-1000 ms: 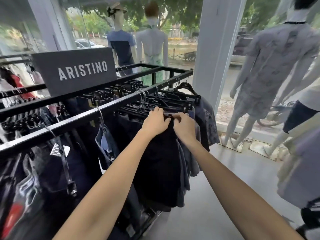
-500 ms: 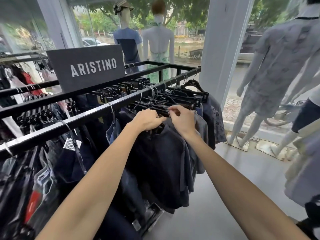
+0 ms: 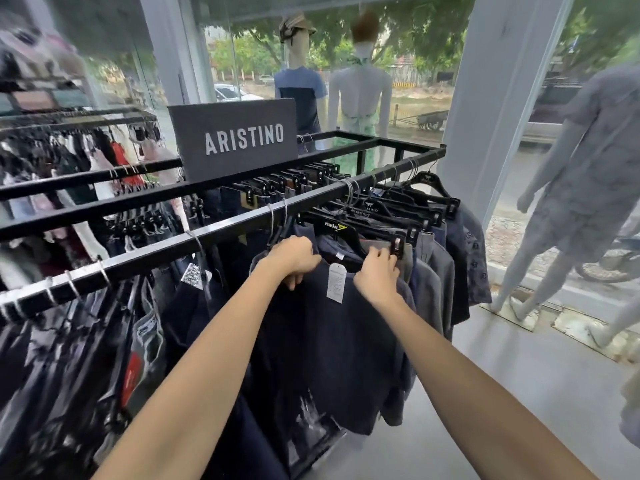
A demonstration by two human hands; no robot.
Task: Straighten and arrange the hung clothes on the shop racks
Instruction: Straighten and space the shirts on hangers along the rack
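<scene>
Sign [image 3: 239, 142] on rack [image 3: 221, 230], mannequins [image 3: 301, 88] behind

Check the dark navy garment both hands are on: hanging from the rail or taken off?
Hanging. The dark navy garment sits on a black clip hanger under the rail; left hand and right hand grip its top edge.

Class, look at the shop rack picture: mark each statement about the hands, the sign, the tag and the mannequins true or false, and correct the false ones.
1. Both hands grip the top of the dark garment. True: left hand, right hand.
2. The sign reads KWIN. False: it reads ARISTINO.
3. A white tag hangs between the hands. True.
4. The mannequin with the cap wears a green dress. False: it wears a blue T-shirt.
5. The rail holds no hangers. False: many hang along it.
</scene>
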